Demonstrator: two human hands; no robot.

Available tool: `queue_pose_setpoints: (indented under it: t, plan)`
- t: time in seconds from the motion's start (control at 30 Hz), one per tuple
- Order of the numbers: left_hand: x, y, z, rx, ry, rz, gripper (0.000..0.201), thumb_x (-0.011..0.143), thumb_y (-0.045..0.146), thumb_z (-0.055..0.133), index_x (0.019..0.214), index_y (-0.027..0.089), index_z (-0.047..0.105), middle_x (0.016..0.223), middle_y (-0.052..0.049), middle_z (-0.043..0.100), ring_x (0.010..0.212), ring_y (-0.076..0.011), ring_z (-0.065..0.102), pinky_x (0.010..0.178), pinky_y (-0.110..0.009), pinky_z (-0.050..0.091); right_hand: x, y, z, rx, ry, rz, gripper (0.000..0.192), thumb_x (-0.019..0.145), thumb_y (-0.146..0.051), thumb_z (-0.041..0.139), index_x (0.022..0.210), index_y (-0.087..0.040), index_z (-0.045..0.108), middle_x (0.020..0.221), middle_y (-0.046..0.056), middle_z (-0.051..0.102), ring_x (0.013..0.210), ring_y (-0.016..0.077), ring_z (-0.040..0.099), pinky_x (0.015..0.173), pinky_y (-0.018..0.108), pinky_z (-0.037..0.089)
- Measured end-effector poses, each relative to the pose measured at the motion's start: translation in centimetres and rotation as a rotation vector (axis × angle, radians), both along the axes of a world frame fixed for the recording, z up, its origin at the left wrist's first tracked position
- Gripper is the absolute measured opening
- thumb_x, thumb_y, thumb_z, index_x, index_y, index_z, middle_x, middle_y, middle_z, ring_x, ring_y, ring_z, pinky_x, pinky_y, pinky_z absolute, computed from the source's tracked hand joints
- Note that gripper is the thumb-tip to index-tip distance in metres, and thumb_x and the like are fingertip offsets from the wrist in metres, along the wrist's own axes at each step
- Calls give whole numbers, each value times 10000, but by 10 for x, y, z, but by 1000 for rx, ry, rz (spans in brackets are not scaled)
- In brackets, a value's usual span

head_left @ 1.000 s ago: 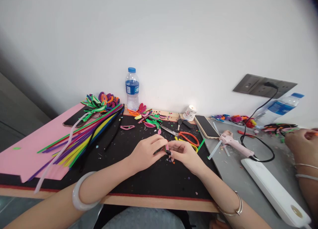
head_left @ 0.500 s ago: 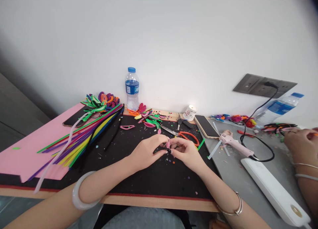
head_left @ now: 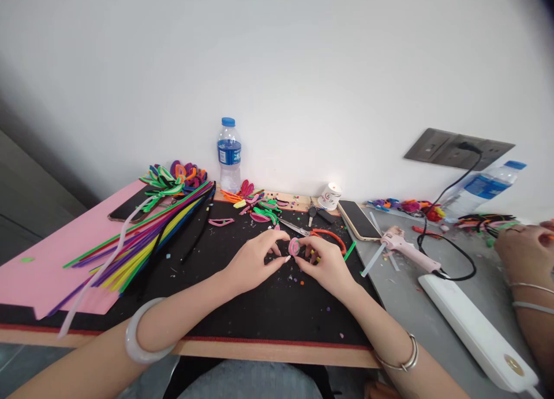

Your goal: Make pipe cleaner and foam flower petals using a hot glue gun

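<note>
Pink coil (head_left: 294, 247) now faces up, pinched between fingers of left hand (head_left: 255, 260) and right hand (head_left: 326, 263); a second ago it was a pink-and-black stub held lower, so the winding looks tighter. Sits just above black tabletop (head_left: 259, 306), scissors (head_left: 318, 235) and bottle (head_left: 229, 154) behind, white wall beyond.

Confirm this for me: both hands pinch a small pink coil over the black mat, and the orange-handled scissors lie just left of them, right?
Not quite. In the head view the orange-handled scissors lie just right of the hands, beyond the right hand. Left hand and right do pinch the pink coil over the black mat.
</note>
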State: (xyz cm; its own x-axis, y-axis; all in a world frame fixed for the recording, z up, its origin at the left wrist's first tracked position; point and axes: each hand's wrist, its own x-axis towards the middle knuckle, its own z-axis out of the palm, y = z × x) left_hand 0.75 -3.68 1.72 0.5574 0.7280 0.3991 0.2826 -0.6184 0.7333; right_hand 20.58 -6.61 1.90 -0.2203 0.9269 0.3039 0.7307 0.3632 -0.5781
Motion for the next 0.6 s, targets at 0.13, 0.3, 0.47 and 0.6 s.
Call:
queue_pose_setpoints:
  t: [0.13, 0.3, 0.47, 0.6]
  plan:
    - [0, 1, 1, 21, -33, 68, 168, 802, 182, 530, 968, 197, 515, 907, -14, 584, 643, -96, 580, 641, -244, 495, 0, -2, 0, 53, -81, 11, 228, 759, -220, 586, 986, -201, 577, 821, 47, 623, 676, 167, 554, 591, 271, 449]
    - [0, 3, -1, 27, 44, 67, 75, 823, 208, 493, 790, 167, 546, 747, 8, 530, 577, -84, 515, 554, -209, 437, -4, -4, 3, 67, -152, 26, 203, 779, -212, 565, 981, -192, 571, 917, 73, 636, 761, 188, 584, 655, 289, 459]
    - [2, 4, -6, -50, 78, 51, 117, 809, 226, 507, 734, 158, 566, 679, 21, 509, 552, -86, 489, 521, -202, 412, -6, -5, 5, 78, -202, 19, 192, 785, -208, 560, 976, -190, 569, 942, 86, 640, 803, 203, 596, 693, 308, 470]
    - [4, 4, -6, -127, 43, 61, 124, 803, 237, 515, 740, 150, 577, 669, 20, 538, 527, -80, 469, 501, -195, 389, -7, -5, 5, 106, -238, 8, 197, 785, -198, 564, 981, -184, 567, 940, 88, 644, 850, 215, 601, 716, 313, 479]
